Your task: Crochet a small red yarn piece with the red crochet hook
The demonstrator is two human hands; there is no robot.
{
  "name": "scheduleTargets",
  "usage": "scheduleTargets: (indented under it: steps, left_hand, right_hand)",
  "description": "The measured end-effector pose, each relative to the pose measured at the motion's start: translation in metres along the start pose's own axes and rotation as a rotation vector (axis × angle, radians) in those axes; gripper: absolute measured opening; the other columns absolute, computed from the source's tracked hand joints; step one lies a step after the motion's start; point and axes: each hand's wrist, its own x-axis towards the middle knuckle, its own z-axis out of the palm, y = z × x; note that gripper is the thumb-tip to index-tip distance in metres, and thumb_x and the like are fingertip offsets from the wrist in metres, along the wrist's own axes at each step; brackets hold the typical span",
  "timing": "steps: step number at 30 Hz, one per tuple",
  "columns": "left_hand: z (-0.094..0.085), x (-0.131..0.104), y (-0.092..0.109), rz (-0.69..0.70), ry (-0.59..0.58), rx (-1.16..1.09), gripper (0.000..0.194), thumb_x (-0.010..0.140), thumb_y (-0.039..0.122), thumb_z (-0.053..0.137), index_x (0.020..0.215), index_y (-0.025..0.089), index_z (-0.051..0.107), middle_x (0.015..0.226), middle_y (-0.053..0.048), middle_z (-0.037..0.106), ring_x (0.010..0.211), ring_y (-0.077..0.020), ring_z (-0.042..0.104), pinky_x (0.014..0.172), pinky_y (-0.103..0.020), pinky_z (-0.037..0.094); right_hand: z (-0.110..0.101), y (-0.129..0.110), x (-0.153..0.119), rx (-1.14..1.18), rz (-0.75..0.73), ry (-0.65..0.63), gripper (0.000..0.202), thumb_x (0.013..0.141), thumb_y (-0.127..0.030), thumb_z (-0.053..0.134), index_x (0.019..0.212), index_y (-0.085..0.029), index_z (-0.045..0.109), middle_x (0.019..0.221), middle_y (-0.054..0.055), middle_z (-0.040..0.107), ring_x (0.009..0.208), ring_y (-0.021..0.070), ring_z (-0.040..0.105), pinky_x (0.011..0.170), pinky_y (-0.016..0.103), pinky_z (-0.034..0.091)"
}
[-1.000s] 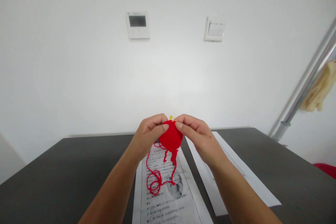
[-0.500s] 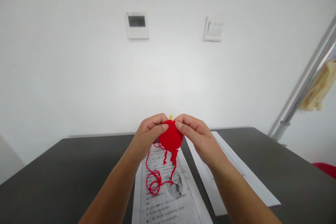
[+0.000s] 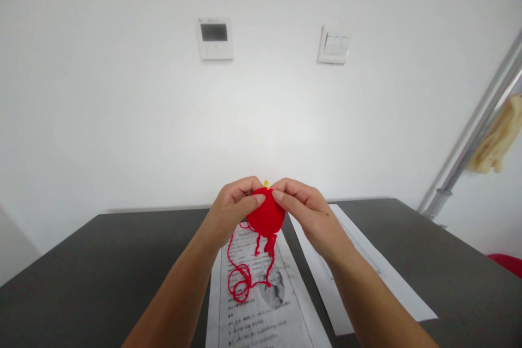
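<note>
Between both hands a round red yarn piece (image 3: 267, 216), perhaps crocheted, is held up above the table. My left hand (image 3: 238, 204) pinches its upper left edge, thumb on the near face. At the upper right edge my right hand (image 3: 299, 204) grips it the same way. A small yellow piece (image 3: 266, 184) pokes up from the top edge between the fingertips; its kind is unclear. Short red strands hang from the bottom. A length of red yarn (image 3: 240, 283) trails down and lies in loose loops on a printed sheet (image 3: 261, 326).
On the dark table (image 3: 73, 272), a second white sheet (image 3: 346, 283) lies to the right, partly under my right forearm. A wall panel (image 3: 215, 39) and a light switch (image 3: 334, 44) are ahead. A metal pole (image 3: 468, 157) with cream-coloured cloth (image 3: 495, 141) stands at the right.
My left thumb has slid slightly to the right across the red piece. Both hands keep their grip, and the view has shifted a little.
</note>
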Motion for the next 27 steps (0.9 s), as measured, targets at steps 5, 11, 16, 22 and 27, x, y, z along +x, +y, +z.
scheduleTargets:
  steps: [5,11,16,22,27]
  left_hand:
    - [0.0001,0.0,0.0008,-0.007,0.016,-0.005,0.024,0.073,0.034,0.073,0.066,0.019,0.056,0.053,0.006,0.052,0.046,-0.0073,0.041,0.048,-0.021,0.032]
    - [0.0009,-0.0004,0.0006,-0.009,0.009,-0.022,0.023,0.073,0.032,0.073,0.064,0.019,0.055,0.052,0.007,0.053,0.044,-0.0063,0.041,0.045,-0.019,0.03]
    - [0.0013,-0.0014,0.0008,-0.018,0.038,-0.027,0.02,0.071,0.029,0.072,0.064,0.018,0.057,0.051,0.006,0.055,0.044,-0.0058,0.043,0.045,-0.018,0.03]
    - [0.0011,-0.0019,0.0008,0.008,0.034,-0.034,0.019,0.073,0.028,0.072,0.064,0.018,0.058,0.051,0.007,0.055,0.045,-0.0059,0.043,0.046,-0.019,0.03]
    - [0.0025,-0.0017,0.0017,0.009,0.033,-0.05,0.019,0.073,0.028,0.073,0.065,0.018,0.059,0.052,0.006,0.056,0.045,-0.0064,0.044,0.046,-0.019,0.031]
  right_hand:
    - [-0.0002,-0.0001,0.0002,-0.002,0.007,0.002,0.027,0.088,-0.043,0.064,0.073,-0.02,0.063,0.066,-0.003,0.055,0.061,0.0124,0.046,0.058,0.026,0.039]
    - [-0.0004,-0.0004,0.0008,0.012,0.021,-0.006,0.027,0.086,-0.043,0.063,0.073,-0.019,0.064,0.066,-0.002,0.057,0.061,0.012,0.047,0.059,0.026,0.04]
    - [-0.0007,-0.0008,0.0012,0.035,0.023,-0.007,0.026,0.085,-0.042,0.065,0.073,-0.019,0.065,0.065,-0.003,0.058,0.06,0.0111,0.048,0.058,0.025,0.04]
    - [-0.0007,-0.0017,0.0003,0.084,0.027,-0.054,0.018,0.084,-0.036,0.07,0.08,-0.019,0.067,0.065,-0.003,0.061,0.059,0.0102,0.052,0.059,0.025,0.042]
    - [-0.0029,-0.0008,0.0,0.09,0.039,-0.066,0.017,0.085,-0.034,0.07,0.08,-0.019,0.065,0.065,-0.004,0.06,0.058,0.0097,0.051,0.06,0.024,0.04]
